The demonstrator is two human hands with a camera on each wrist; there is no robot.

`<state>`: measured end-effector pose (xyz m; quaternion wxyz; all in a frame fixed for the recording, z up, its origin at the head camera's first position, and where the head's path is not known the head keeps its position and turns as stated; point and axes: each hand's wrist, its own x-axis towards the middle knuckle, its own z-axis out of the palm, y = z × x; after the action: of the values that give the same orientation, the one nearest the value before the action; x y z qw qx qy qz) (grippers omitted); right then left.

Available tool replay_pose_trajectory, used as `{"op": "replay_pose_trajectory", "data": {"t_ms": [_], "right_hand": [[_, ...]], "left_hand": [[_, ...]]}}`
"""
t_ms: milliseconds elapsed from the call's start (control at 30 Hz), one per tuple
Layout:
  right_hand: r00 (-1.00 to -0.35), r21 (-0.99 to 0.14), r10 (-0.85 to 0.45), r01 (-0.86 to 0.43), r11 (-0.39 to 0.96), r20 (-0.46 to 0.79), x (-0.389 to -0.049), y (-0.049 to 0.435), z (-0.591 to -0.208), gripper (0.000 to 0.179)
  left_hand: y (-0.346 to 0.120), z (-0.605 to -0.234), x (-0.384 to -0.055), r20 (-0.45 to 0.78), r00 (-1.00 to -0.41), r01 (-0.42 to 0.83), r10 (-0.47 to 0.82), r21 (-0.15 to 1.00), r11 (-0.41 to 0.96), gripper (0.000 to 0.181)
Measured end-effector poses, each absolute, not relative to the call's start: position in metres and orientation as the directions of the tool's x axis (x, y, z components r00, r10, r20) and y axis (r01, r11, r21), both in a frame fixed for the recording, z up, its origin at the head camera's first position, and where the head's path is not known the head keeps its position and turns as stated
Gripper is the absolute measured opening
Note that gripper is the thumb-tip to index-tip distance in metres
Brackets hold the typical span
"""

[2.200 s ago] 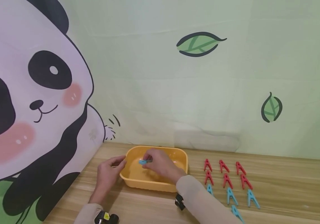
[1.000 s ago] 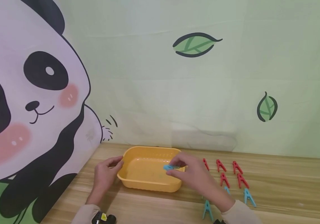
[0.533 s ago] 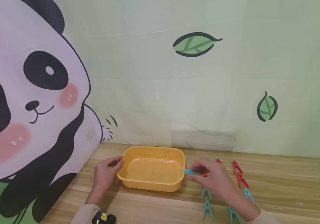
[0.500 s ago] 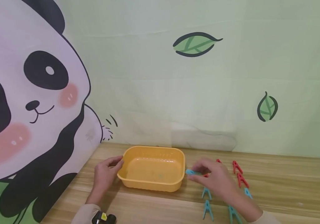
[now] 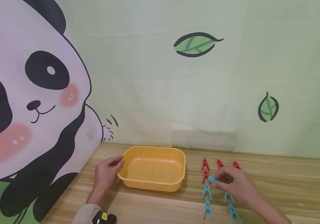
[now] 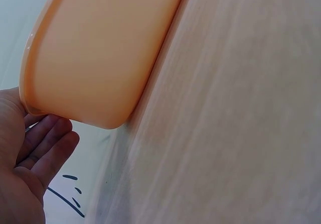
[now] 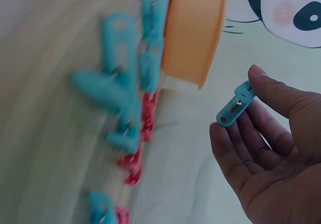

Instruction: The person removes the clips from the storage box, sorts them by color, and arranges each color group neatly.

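An orange-yellow plastic basin (image 5: 148,181) stands on the wooden table. At its left end my left hand (image 5: 105,175) holds the rim, and the left wrist view shows the fingers of this hand (image 6: 25,169) against the basin's outer wall. To the right of the basin, my right hand (image 5: 239,185) pinches a light-blue clothespin (image 5: 212,179) between thumb and fingertips. The right wrist view shows that clothespin (image 7: 235,106) raised off the table. Below and around the right hand lie blue clothespins (image 5: 208,210) and red clothespins (image 5: 205,164), some hidden behind the hand.
Clothespins lie in rows right of the basin, red at the back and blue (image 5: 233,214) nearer the front. A cloth backdrop (image 5: 137,77) with a printed panda and leaves rises behind the table (image 5: 288,186) and along its left side.
My right hand has come out of the basin and moved right, carrying the blue clothespin over the rows. My left hand has stayed at the basin's left rim.
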<state>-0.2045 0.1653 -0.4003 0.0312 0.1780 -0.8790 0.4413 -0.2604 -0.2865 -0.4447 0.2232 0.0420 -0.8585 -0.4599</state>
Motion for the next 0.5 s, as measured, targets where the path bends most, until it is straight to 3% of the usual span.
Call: {"op": "replay_pose_trajectory", "data": {"t_ms": [500], "right_hand": [[-0.944,-0.729,-0.316,-0.281,0.624,0.093,-0.202,0.211,-0.415,0.023]], "left_hand": [[-0.287,-0.446,-0.26,0.343,-0.899,0.137,-0.273,0.811,0.569,0.025]]}}
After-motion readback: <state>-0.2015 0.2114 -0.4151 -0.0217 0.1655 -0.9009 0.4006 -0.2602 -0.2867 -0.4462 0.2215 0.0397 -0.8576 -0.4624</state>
